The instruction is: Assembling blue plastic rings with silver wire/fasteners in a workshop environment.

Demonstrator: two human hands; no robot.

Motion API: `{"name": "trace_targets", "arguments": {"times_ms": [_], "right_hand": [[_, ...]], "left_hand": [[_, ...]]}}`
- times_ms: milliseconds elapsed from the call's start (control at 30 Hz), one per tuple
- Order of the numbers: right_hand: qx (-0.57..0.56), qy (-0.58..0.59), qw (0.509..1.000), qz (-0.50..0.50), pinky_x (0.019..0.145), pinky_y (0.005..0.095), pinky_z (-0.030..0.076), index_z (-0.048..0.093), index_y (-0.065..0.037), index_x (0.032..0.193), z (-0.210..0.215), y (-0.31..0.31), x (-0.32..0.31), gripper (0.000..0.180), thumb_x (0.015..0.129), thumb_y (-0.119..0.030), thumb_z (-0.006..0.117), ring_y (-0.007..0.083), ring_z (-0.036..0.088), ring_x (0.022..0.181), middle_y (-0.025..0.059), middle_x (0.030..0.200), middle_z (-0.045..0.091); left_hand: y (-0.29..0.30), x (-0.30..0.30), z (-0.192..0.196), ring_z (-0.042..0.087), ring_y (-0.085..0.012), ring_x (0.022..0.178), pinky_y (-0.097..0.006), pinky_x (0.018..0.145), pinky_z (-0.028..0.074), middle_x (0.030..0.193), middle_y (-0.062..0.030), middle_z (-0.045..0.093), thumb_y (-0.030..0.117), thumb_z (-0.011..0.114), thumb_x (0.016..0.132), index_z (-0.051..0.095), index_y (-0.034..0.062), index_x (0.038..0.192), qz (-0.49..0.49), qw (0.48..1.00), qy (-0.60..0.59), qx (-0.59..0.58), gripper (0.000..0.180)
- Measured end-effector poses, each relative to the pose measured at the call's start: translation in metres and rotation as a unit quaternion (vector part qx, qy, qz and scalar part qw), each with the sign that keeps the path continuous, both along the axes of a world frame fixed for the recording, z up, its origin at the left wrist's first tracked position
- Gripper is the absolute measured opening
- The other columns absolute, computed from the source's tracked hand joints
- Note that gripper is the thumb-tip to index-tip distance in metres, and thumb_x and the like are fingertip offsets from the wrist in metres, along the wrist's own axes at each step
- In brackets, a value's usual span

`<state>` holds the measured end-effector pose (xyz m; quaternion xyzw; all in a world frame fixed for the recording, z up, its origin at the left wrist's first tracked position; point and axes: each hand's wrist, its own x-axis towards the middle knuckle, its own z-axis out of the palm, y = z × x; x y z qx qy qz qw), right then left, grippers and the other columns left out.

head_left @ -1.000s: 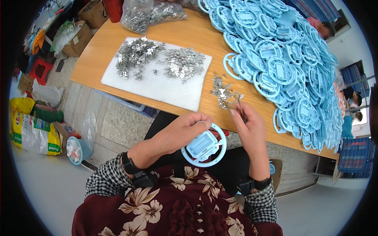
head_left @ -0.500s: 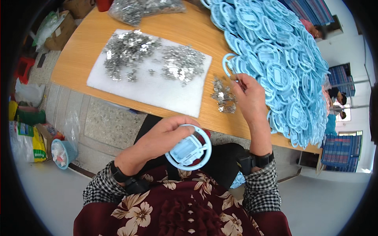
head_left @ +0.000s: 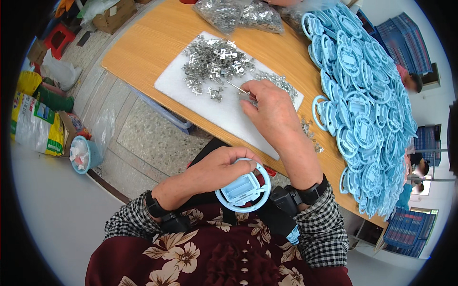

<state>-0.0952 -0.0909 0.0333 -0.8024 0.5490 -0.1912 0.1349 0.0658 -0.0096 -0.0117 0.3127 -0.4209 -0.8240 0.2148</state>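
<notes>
My left hand (head_left: 217, 167) grips the rim of a light-blue round plastic part (head_left: 241, 189) above my lap. This part has a ring-shaped frame with a box-like middle, open toward me. Over the white foam pad (head_left: 174, 78), my right hand (head_left: 269, 102) pinches a thin metal tool (head_left: 237, 87). Its tip points at a heap of small silvery metal pieces (head_left: 210, 62); whether it touches them I cannot tell. Flatter metal pieces (head_left: 281, 83) lie on the pad behind my right hand, partly hidden by it.
A large heap of matching blue parts (head_left: 365, 109) covers the table's right side. Loose metal pieces (head_left: 310, 136) lie between it and the pad. Clear bags of metal pieces (head_left: 238, 16) rest at the far edge. A blue bin (head_left: 86, 153) stands on the floor at left.
My right hand has moved left with the thin tool, from the small pile beside the pad to over the pad. The left hand still holds the blue part. The whole view has shifted.
</notes>
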Motion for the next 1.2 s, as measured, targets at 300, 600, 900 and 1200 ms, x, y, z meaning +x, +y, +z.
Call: {"name": "trace_targets", "arguments": {"times_ms": [300, 600, 900, 1200], "right_hand": [[0.075, -0.099, 0.991, -0.058, 0.076, 0.0391, 0.051, 0.069, -0.002, 0.098, -0.002, -0.004, -0.009, 0.019, 0.089, -0.018, 0.066, 0.0314, 0.067, 0.085, 0.0156, 0.089, 0.068], [0.316, -0.410, 0.851, -0.087, 0.068, 0.0192, 0.043, 0.068, -0.001, 0.102, 0.012, 0.048, -0.038, 0.018, 0.094, -0.016, 0.071, 0.0024, 0.054, 0.075, -0.0060, 0.086, 0.064], [0.198, -0.162, 0.962, -0.092, 0.056, 0.0222, 0.039, 0.066, -0.004, 0.087, 0.039, 0.078, -0.046, 0.005, 0.085, -0.007, 0.069, 0.0035, 0.046, 0.064, -0.0035, 0.072, 0.056], [0.267, -0.512, 0.799, -0.167, 0.070, 0.0198, 0.043, 0.067, -0.001, 0.092, 0.008, 0.137, -0.100, 0.008, 0.088, -0.007, 0.070, 0.0043, 0.055, 0.082, 0.0007, 0.111, 0.060]], "left_hand": [[-0.008, 0.011, 0.001, 0.063, -0.0049, 0.084, -0.022, 0.075, 0.052, 0.097, 0.0006, 0.068, 0.017, 0.050, 0.104, 0.061, 0.0037, 0.118, 0.081, 0.996, 0.029, 0.004, 0.022], [-0.026, 0.001, 0.003, 0.061, -0.0071, 0.077, -0.026, 0.067, 0.050, 0.088, -0.0038, 0.066, 0.023, 0.056, 0.103, 0.057, 0.0058, 0.116, 0.199, 0.971, 0.006, -0.134, 0.022], [-0.024, -0.010, 0.020, 0.056, -0.0030, 0.079, -0.024, 0.068, 0.049, 0.088, 0.0023, 0.063, 0.019, 0.056, 0.103, 0.058, 0.0051, 0.108, 0.078, 0.935, -0.155, -0.308, 0.015], [-0.011, -0.039, 0.016, 0.054, -0.0048, 0.095, -0.020, 0.079, 0.046, 0.101, 0.0003, 0.059, 0.021, 0.044, 0.108, 0.058, 0.0061, 0.124, 0.205, 0.968, -0.002, -0.145, 0.026]]}}
